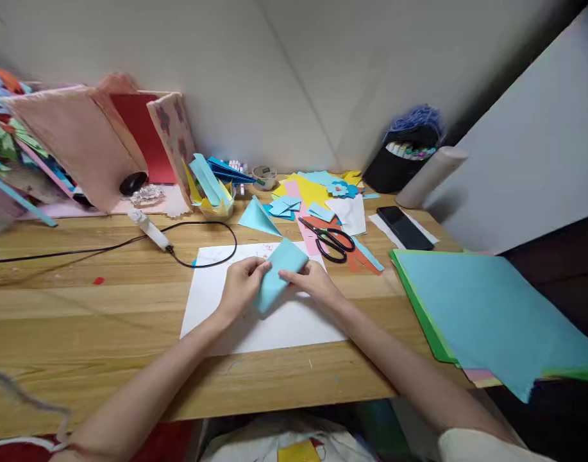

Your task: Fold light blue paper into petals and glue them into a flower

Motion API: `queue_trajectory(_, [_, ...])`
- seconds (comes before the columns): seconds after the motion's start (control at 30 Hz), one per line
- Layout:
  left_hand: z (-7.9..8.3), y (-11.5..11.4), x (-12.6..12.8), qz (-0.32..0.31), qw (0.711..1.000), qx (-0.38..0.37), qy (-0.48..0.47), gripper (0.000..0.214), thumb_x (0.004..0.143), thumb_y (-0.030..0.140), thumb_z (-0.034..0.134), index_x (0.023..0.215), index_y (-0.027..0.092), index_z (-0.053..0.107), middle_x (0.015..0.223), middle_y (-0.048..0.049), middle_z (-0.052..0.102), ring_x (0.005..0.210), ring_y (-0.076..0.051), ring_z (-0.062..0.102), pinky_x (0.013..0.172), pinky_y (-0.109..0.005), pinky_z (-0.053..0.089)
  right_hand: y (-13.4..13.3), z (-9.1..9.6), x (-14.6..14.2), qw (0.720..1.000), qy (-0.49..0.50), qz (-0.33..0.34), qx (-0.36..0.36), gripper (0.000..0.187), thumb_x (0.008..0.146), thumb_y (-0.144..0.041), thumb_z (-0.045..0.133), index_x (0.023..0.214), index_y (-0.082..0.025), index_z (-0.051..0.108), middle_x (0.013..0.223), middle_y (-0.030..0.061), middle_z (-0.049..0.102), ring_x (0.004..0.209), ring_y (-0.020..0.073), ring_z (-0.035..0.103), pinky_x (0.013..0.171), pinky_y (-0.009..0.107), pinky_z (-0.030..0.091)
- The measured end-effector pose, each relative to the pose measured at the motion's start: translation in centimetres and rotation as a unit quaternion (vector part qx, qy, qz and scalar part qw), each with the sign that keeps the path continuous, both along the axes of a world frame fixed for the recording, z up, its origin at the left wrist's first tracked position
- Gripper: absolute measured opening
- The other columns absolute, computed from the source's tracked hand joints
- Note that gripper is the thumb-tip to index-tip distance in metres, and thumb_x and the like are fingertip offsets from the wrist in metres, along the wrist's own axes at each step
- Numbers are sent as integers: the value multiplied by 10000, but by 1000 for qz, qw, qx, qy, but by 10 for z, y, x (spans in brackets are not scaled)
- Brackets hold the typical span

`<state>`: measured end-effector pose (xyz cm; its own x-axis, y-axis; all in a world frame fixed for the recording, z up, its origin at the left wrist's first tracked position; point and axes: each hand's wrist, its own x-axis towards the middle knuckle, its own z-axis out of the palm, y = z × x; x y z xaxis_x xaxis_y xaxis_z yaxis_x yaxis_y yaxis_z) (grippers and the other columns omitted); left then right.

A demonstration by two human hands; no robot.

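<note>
A folded piece of light blue paper [280, 274] is held tilted above a white sheet [211, 308] on the wooden table. My left hand [243, 282] pinches its left edge, thumb on top. From the other side my right hand [315, 282] grips it, with the thumb lying on its face and the fingers hidden behind. Just beyond the hands lie black-handled scissors [329, 239], a light blue folded paper cone [258, 217] and several light blue paper pieces [285, 205].
A white glue gun [149, 230] with a black cable lies at left. Large coloured sheets [486, 308] overhang the table's right edge, near a phone [405, 228]. Along the wall stand a paper-filled cup [217, 208], pink folders [77, 141] and a black pen holder [394, 167].
</note>
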<state>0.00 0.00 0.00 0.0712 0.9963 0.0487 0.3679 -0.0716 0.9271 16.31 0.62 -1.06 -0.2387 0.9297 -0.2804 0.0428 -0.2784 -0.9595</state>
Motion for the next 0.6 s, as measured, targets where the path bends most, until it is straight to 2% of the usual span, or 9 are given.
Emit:
queue_trajectory(0.13, [1,-1,0,-5,1000,5,9,265,778,334,491,678,132,631,625,-7,587,585,-119,476,533,-212,347,1,-1,4,1000,3,27,-10,395,577,-369,737,852,-104,637,843,82,682,727,169,629,638,261,511])
queue_trajectory(0.27, [5,-2,0,-8,999,24,24,248,786,298,481,659,139,623,624,-2,592,579,-112,479,532,-205,346,-1,-1,3,1000,-4,8,13,377,555,-357,748,802,-93,644,789,82,682,693,176,627,614,268,506])
queue_trajectory(0.47, [5,-4,1,28,997,61,31,207,787,274,494,674,147,612,652,-5,613,584,-108,503,541,-198,365,-2,2,0,999,33,18,12,393,538,-318,758,845,-99,649,819,77,683,712,169,626,636,267,512])
queue_trajectory(0.6, [3,-4,4,36,996,82,29,201,800,270,483,692,152,605,655,-4,611,576,-107,506,536,-197,371,0,2,-1,998,59,-17,23,388,523,-314,765,824,-101,646,806,73,679,672,159,620,563,250,521])
